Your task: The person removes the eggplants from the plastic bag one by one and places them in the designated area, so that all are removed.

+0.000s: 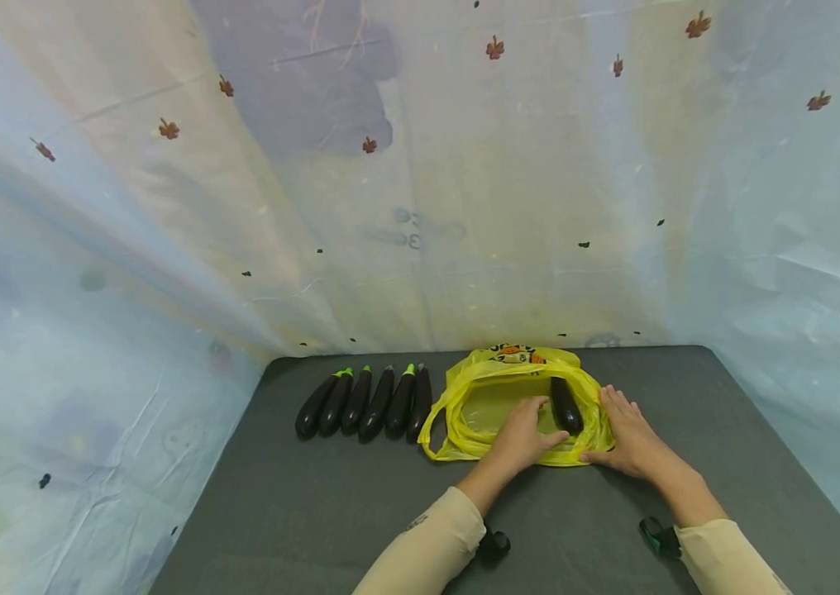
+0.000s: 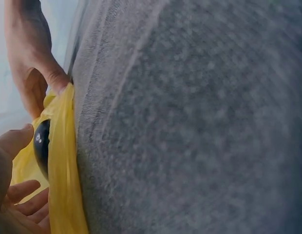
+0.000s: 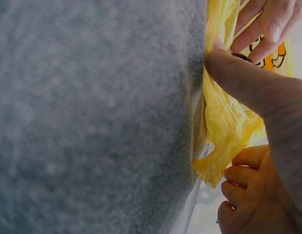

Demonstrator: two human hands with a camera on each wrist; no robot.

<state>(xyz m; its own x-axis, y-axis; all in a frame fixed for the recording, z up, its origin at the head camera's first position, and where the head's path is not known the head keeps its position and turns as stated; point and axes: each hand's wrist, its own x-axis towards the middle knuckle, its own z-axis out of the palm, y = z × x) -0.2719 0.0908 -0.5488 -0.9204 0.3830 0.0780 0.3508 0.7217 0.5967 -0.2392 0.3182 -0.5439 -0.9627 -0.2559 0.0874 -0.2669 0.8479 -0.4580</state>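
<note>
A yellow plastic bag (image 1: 561,364) lies with its mouth spread wide toward me. Inside, against its right side, is one dark eggplant (image 1: 565,406). My left hand (image 1: 522,434) reaches over the front rim into the mouth. In the left wrist view its thumb and fingers (image 2: 24,192) are spread apart, with the eggplant (image 2: 41,146) just beyond them. My right hand (image 1: 632,442) rests along the bag's right side, fingers extended and thumb at the front corner. The right wrist view shows that thumb (image 3: 238,78) against the yellow plastic (image 3: 221,126).
Several eggplants (image 1: 384,401) lie side by side left of the bag, stems toward the back. They rest on a dark grey table (image 1: 301,512). A pale patterned sheet (image 1: 465,182) hangs behind the table's back edge. Black straps (image 1: 494,544) show at both wrists.
</note>
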